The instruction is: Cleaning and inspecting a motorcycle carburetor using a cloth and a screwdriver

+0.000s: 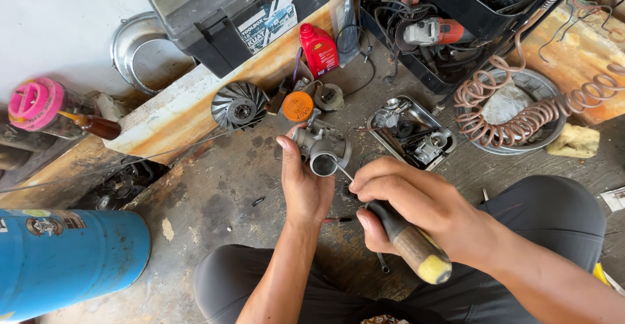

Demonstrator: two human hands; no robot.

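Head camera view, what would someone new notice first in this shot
The eye lands first on the centre, where the left hand grips a grey metal carburetor and the right hand works a screwdriver, with a black and yellow handle, at its round opening. Next comes the big blue cylinder lying at the lower left. Then the coiled copper-coloured hose over a round metal pan at the upper right.
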